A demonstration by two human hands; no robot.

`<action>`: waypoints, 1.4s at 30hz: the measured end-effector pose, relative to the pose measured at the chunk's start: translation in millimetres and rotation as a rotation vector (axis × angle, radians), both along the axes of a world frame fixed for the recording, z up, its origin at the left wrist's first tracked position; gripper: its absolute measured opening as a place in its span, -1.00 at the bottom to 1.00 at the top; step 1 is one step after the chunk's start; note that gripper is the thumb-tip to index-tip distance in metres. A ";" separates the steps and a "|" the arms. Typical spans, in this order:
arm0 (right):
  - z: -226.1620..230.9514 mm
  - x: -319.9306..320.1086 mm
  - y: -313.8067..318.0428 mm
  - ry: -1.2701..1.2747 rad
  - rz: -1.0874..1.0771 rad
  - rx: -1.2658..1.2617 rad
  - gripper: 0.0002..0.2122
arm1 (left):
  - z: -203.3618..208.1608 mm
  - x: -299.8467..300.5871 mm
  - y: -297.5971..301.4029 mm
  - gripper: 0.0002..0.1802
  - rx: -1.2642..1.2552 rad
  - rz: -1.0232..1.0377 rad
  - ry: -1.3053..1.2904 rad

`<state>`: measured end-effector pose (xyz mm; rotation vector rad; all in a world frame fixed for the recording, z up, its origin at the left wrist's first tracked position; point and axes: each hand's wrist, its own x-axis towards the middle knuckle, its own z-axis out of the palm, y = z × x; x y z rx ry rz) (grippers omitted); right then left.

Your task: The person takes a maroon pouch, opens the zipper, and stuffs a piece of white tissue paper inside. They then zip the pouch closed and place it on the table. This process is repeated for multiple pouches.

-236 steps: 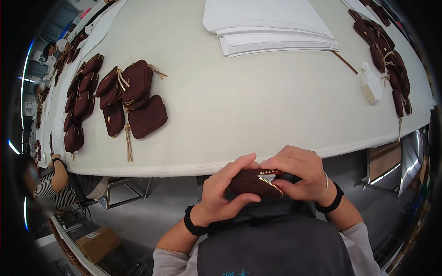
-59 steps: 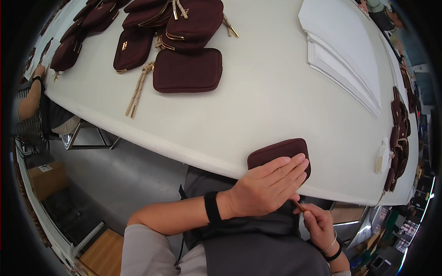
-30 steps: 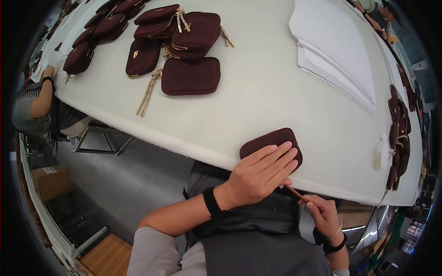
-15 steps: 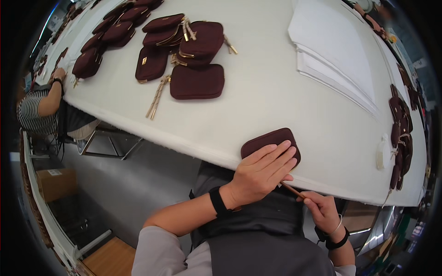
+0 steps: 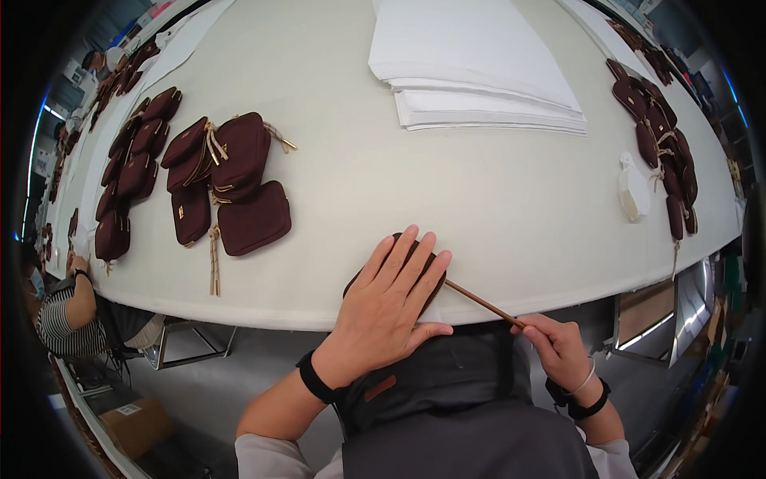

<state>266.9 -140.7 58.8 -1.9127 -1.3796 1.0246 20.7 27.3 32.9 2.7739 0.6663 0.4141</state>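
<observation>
My left hand (image 5: pixel 387 307) lies flat, fingers spread, on a small maroon zip pouch (image 5: pixel 428 294) at the near edge of the white table (image 5: pixel 447 191), covering most of it. My right hand (image 5: pixel 556 345) pinches the near end of a thin brown wooden stick (image 5: pixel 481 302). The stick's far tip reaches the pouch's right side, under my left fingers. Whether the tip is inside the pouch is hidden.
A cluster of maroon pouches with tan cords (image 5: pixel 227 180) lies to the left, with more further left (image 5: pixel 132 172). Stacked white sheets (image 5: pixel 475 76) sit at the back, more pouches (image 5: pixel 662 136) and a white tag-like piece (image 5: pixel 633 189) to the right. A person in a striped top (image 5: pixel 68 315) sits at far left.
The view has swung so the table sits squarer. My left hand still presses the pouch; the stick in my right hand now shows longer and points into the pouch's side.
</observation>
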 end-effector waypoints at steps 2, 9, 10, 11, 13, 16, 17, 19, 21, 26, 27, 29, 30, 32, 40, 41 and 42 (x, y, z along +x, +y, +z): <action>-14.0 -5.1 -2.5 0.053 -0.047 -0.002 -0.85 | -1.4 2.2 -2.7 -0.07 0.021 0.030 0.024; -21.3 -22.0 14.5 0.440 -0.089 -0.188 -0.76 | -1.8 8.8 -8.2 -0.14 0.063 0.167 0.022; -21.4 -21.6 16.9 0.466 -0.081 -0.197 -0.76 | -3.0 9.0 -7.9 -0.15 0.065 0.171 0.031; -20.3 -18.4 18.1 0.436 -0.052 -0.195 -0.77 | -5.1 9.0 -7.6 -0.15 0.067 0.175 0.039; -8.6 -8.0 20.5 0.249 0.032 -0.089 -0.79 | -1.7 7.9 -6.0 -0.24 0.042 0.180 0.035; 9.6 16.4 12.5 0.072 0.102 0.014 -0.83 | -2.2 -4.2 3.4 -0.32 -0.155 0.176 -0.117; 16.7 27.4 6.1 0.037 0.132 -0.019 -0.84 | 2.7 -9.1 6.7 -0.38 -0.173 0.159 -0.107; 23.4 36.6 -2.4 0.007 0.178 -0.040 -0.84 | 3.8 -16.3 13.6 -0.38 -0.100 0.125 -0.023; 24.6 37.8 -7.7 0.013 0.204 -0.009 -0.84 | -2.5 -20.3 17.2 -0.39 -0.108 0.102 -0.029; -12.0 -10.8 13.9 -0.103 0.244 0.162 -0.86 | -9.4 -12.6 9.7 -0.43 -0.096 0.146 -0.112; -14.6 -19.0 19.8 -0.158 0.267 0.175 -0.87 | -8.9 -12.7 9.0 -0.43 -0.099 0.166 -0.117; -18.9 -22.1 23.7 -0.165 0.261 0.209 -0.87 | -12.0 -15.5 9.4 -0.45 -0.060 0.259 -0.142; -20.3 -22.9 26.2 -0.170 0.266 0.226 -0.87 | -14.6 -18.5 8.9 -0.44 -0.072 0.287 -0.144; -15.3 -2.2 27.3 -0.154 0.270 0.260 -0.87 | -12.1 -23.1 9.4 -0.42 -0.397 0.325 -0.349; 32.4 102.4 35.5 -0.424 -0.041 0.130 -0.81 | 0.9 -54.2 11.3 -0.40 -0.921 0.473 -0.588; 28.4 102.4 41.4 -0.638 -0.001 0.301 -0.78 | -3.7 -59.5 11.6 -0.34 -0.897 0.453 -0.595; 25.5 99.0 48.5 -0.851 0.038 0.470 -0.74 | -3.0 -59.7 9.2 -0.33 -0.894 0.451 -0.578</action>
